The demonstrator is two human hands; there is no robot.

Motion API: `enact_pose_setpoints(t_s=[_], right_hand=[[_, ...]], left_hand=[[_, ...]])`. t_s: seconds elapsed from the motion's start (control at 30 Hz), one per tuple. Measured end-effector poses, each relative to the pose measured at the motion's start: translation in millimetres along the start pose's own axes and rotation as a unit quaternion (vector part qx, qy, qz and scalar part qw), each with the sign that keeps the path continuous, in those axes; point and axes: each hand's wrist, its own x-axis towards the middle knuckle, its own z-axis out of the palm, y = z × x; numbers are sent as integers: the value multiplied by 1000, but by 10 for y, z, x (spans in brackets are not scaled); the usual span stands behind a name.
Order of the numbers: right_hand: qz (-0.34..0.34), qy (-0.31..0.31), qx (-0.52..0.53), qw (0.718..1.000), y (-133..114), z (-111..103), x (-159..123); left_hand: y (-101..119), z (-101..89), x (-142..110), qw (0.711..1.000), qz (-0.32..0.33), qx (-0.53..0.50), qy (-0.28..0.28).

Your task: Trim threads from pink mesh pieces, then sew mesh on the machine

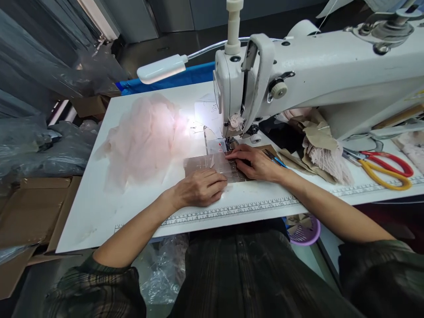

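Observation:
A small piece of sheer pale fabric (221,164) lies on the brown-grey plate by the needle of a white sewing machine (228,84). My left hand (200,187) rests at the fabric's near left side, its fingers curled together on the edge. Close to the presser foot (228,142), my right hand (253,162) holds the fabric's right side, with index finger and thumb at the edge. Both hands hide part of the cloth. Left of the machine, a loose heap of pale pink tulle (145,137) spreads over the white table (96,207).
A lit lamp (162,69) hangs over the table's back. Blue-handled snips (276,159) lie by my right wrist. Farther right are pink and tan scraps (321,145) and red-and-yellow scissors (384,170). A printed ruler (212,214) runs along the front edge; a purple basket (308,232) sits below.

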Motion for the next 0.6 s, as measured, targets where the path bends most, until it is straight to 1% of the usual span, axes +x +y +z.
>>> enact_pose_setpoints(t_s=[0.13,0.23,0.37,0.43,0.6], right_hand=[[-8,-3,-31,999,-22,-33,-37],[-16,-26,-75,997,-19,-39,-57],[-14,-42,-123,991,8,-23,-48],[-15,-35,-121,992,21,-10,-37],[-24,4,-70,997,27,-42,-21]], left_hand=[[-37,-23,7,999,-22,10,-28],[-75,-49,-2,999,-24,18,-15],[-103,-44,-12,999,6,52,1],[-98,-17,-3,997,18,73,17],[-66,58,35,989,54,106,89]])
